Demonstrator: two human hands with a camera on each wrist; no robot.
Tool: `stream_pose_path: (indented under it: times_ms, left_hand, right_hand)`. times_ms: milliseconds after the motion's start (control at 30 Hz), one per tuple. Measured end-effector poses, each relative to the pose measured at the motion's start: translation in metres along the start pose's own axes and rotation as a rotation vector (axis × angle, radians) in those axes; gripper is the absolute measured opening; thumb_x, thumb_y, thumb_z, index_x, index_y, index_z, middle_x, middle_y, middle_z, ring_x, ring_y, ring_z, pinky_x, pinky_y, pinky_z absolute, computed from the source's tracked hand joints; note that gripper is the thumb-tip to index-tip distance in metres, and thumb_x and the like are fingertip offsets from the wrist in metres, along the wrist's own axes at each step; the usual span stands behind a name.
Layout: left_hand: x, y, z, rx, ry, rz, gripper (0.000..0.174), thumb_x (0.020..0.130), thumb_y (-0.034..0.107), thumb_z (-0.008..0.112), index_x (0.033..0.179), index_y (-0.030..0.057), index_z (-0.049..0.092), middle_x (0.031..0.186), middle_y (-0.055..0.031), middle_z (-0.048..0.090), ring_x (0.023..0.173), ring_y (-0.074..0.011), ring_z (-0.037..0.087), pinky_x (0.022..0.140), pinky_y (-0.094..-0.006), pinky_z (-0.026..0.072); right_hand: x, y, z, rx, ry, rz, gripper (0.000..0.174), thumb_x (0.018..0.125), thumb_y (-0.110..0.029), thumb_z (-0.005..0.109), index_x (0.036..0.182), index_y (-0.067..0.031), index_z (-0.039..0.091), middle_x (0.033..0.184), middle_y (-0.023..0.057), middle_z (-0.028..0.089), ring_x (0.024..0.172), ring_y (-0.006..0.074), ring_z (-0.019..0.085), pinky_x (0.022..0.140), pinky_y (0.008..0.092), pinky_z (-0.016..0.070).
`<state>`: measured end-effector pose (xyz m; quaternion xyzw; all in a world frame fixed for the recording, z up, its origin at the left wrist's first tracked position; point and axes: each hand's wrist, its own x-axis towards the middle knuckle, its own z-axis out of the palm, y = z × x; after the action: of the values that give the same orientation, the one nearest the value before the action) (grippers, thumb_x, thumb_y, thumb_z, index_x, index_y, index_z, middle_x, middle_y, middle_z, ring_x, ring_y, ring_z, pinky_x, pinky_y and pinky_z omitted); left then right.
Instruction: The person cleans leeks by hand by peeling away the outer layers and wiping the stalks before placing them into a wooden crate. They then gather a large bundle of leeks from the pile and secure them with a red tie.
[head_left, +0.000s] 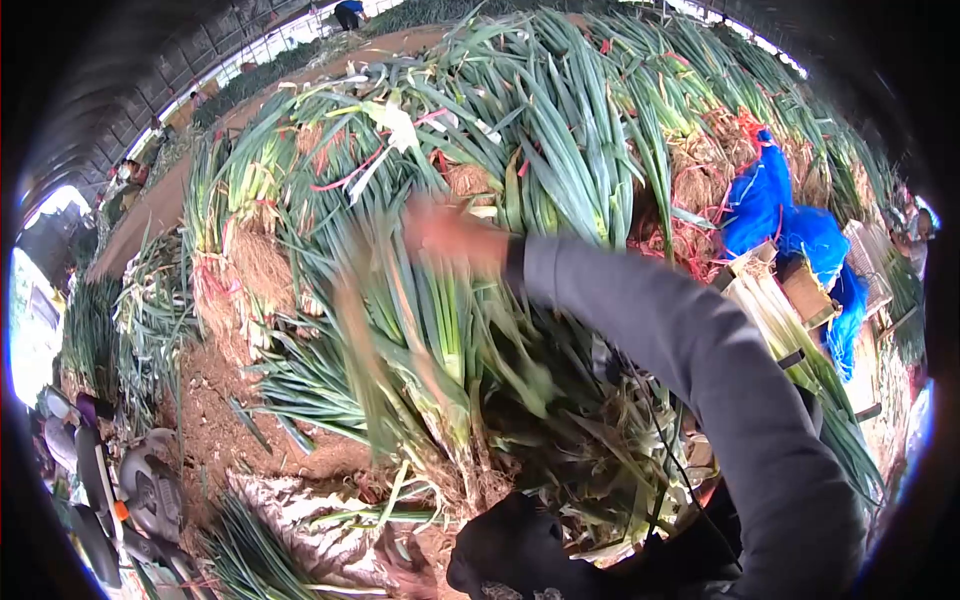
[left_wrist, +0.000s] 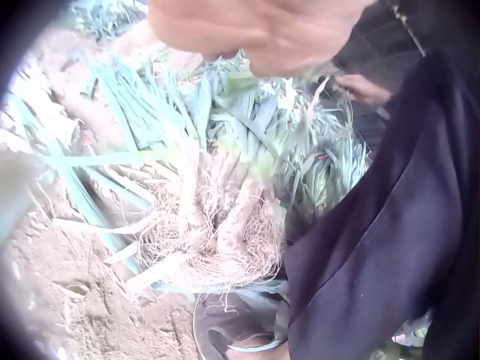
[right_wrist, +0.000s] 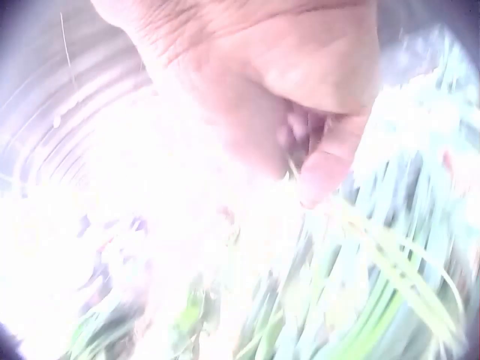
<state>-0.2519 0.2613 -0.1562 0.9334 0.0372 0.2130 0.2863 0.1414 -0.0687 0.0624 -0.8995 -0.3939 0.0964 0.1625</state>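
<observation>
In the head view my right hand (head_left: 455, 235), blurred, is over the upper leaves of a bunch of long green onions (head_left: 450, 340) standing roots down. Its fingers curl and pinch thin leaf strands (right_wrist: 405, 277) in the right wrist view; blurred brown leaves (head_left: 365, 340) hang beside it. The left wrist view has my left hand (left_wrist: 259, 34) across the top, its fingertips out of sight, above leaves and tangled pale roots (left_wrist: 217, 232). A blurred skin-toned shape (head_left: 405, 565) shows low in the head view; what it is I cannot tell.
Piled onion bundles (head_left: 570, 130) with red ties fill the back. Blue netting (head_left: 765, 205) and cardboard (head_left: 805, 295) lie to the right. Cut onions (head_left: 250, 550) and a pale sheet (head_left: 300, 520) lie on brown soil (head_left: 215, 410) at the lower left. A wheeled object (head_left: 150, 485) stands far left.
</observation>
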Motion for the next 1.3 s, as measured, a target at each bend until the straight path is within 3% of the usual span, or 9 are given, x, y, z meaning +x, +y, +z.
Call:
stream_pose_path:
  times_ms: [133,167,267,333,400,600,800,1167,1300]
  left_hand:
    - [-0.015,-0.061,0.008,0.007,-0.112,-0.138,0.029,0.093,0.008,0.068,0.121,0.0003,0.067,0.105,-0.0219,0.063,0.094,-0.0366,0.062,0.081,-0.0451,0.0516]
    - [-0.018,-0.070,0.017,-0.070,-0.134,-0.312,0.023,0.092,0.007,0.070,0.114,-0.0004,0.069,0.103,-0.0212,0.064,0.095,-0.0361,0.063,0.082,-0.0448,0.0519]
    - [-0.004,-0.087,0.055,-0.182,-0.286,-0.079,0.018,0.097,0.010,0.063,0.111,0.0002,0.070,0.106,-0.0175,0.069,0.102,-0.0319,0.065,0.088,-0.0419,0.0506]
    - [-0.009,-0.119,0.106,-0.403,-0.428,-0.257,0.022,0.101,0.014,0.061,0.116,-0.0005,0.068,0.113,-0.0197,0.070,0.104,-0.0281,0.066,0.090,-0.0381,0.0492]
    - [-0.002,-0.110,0.130,-0.390,-0.324,-0.036,0.025,0.099,0.013,0.065,0.116,-0.0041,0.067,0.110,-0.0184,0.072,0.099,-0.0254,0.071,0.087,-0.0344,0.0538]
    - [-0.004,-0.082,0.162,-0.417,-0.375,-0.404,0.024,0.095,0.014,0.070,0.115,0.0011,0.069,0.104,-0.0164,0.071,0.096,-0.0269,0.071,0.081,-0.0348,0.0571]
    - [-0.008,-0.062,0.163,-0.349,-0.369,-0.288,0.024,0.093,0.014,0.072,0.114,0.0022,0.070,0.103,-0.0169,0.069,0.089,-0.0294,0.071,0.076,-0.0371,0.0569]
    - [0.012,-0.022,0.172,-0.021,-0.670,-0.276,0.045,0.087,0.037,0.076,0.120,0.0082,0.066,0.105,-0.0186,0.069,0.096,-0.0378,0.067,0.080,-0.0476,0.0531]
    - [0.020,-0.040,0.185,-0.039,-0.588,-0.266,0.050,0.087,0.049,0.076,0.109,0.0049,0.069,0.090,-0.0155,0.073,0.075,-0.0295,0.071,0.067,-0.0412,0.0548]
  right_hand:
    - [-0.007,0.055,-0.192,-0.078,1.299,0.481,0.094,0.093,-0.046,0.071,0.155,0.0048,0.023,0.157,0.0325,0.029,0.145,0.0410,0.034,0.112,0.0469,0.0402]
    - [-0.020,0.047,-0.176,-0.465,1.449,0.217,0.072,0.095,-0.042,0.069,0.144,0.0046,0.044,0.131,0.0274,0.058,0.121,0.0346,0.059,0.096,0.0441,0.0513]
    - [-0.054,0.028,-0.092,-0.389,1.156,-0.070,0.036,0.099,-0.031,0.062,0.126,-0.0066,0.059,0.095,0.0214,0.067,0.083,0.0441,0.064,0.081,0.0491,0.0552]
    - [-0.072,0.029,-0.004,0.075,0.486,0.438,0.029,0.099,-0.028,0.064,0.113,-0.0023,0.063,0.084,0.0132,0.068,0.069,0.0308,0.067,0.070,0.0423,0.0578]
    - [-0.090,0.037,0.128,0.913,0.482,0.450,0.026,0.099,-0.026,0.066,0.100,-0.0005,0.067,0.077,0.0067,0.067,0.064,0.0159,0.066,0.062,0.0317,0.0565]
    - [-0.090,-0.027,0.359,0.790,0.266,0.619,0.040,0.091,-0.037,0.074,0.097,0.0020,0.067,0.084,0.0162,0.069,0.070,0.0234,0.068,0.062,0.0391,0.0539]
    - [-0.060,-0.058,0.408,0.627,0.508,0.830,0.045,0.084,-0.040,0.077,0.096,0.0028,0.069,0.089,0.0214,0.070,0.085,0.0410,0.067,0.073,0.0471,0.0526]
    - [-0.058,-0.053,0.400,0.488,0.935,0.620,0.034,0.083,-0.024,0.080,0.096,0.0038,0.064,0.082,0.0211,0.066,0.077,0.0356,0.066,0.072,0.0456,0.0503]
    - [-0.077,-0.082,0.380,0.736,0.600,0.537,0.039,0.090,-0.023,0.079,0.113,0.0029,0.061,0.085,0.0133,0.062,0.073,0.0210,0.062,0.067,0.0359,0.0514]
